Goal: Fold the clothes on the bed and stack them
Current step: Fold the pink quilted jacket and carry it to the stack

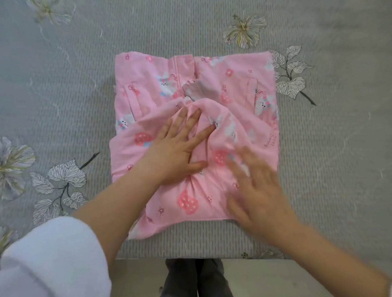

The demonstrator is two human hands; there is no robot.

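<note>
A pink garment (232,77) printed with bunnies and strawberries lies folded into a rough square on the bed, its near half bunched and wrinkled. My left hand (179,149) presses flat on the middle of the cloth with its fingers spread and straight. My right hand (255,190) is blurred with motion over the garment's near right corner, fingers spread and holding nothing.
The grey bedspread (49,100) with a flower and leaf print covers the bed all around the garment. The bed's near edge (197,256) runs just below the garment. Beneath that edge are my dark trousers and feet (196,286) on a pale floor.
</note>
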